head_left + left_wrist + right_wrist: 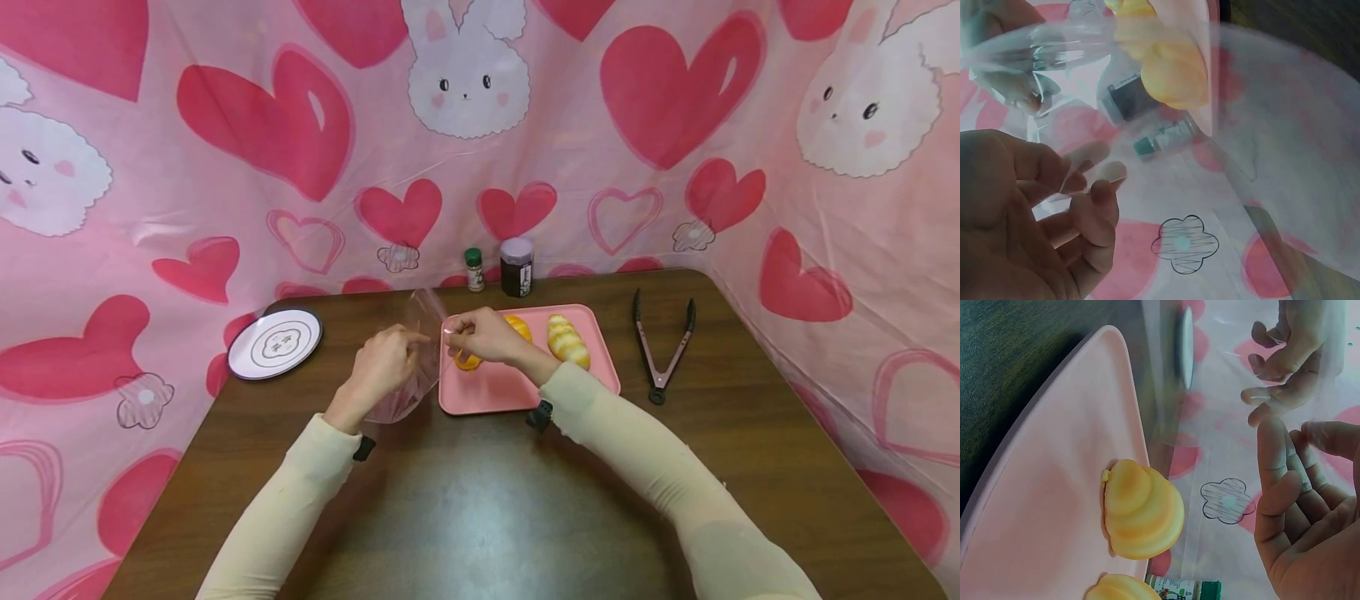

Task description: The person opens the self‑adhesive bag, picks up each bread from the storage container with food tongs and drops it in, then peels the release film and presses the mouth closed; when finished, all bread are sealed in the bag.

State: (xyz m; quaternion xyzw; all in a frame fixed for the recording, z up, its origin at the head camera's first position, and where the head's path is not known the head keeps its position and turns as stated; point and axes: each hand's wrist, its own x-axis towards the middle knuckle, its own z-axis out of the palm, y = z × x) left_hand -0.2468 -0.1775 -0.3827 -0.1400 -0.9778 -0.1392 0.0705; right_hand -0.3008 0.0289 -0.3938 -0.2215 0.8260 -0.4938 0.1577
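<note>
A clear plastic bag (401,404) hangs between my two hands at the left edge of the pink tray (487,402). My left hand (384,367) pinches one side of its film, fingers bent. Opposite it, my right hand (487,333) pinches the film between thumb and fingertips, over the tray's left part. In the right wrist view, a croissant-shaped bread (1144,509) lies on the tray near that hand. Another orange bread (517,325) is partly hidden behind the right hand, and a pale striped bread (568,342) sits at the tray's right.
A white plate (247,354) with a dark rim lies at the left. Black-tipped tongs (660,377) lie spread to the right of the tray. Behind it stand a green-capped shaker (474,271) and a dark jar (516,271), against the pink heart-patterned cloth (570,217).
</note>
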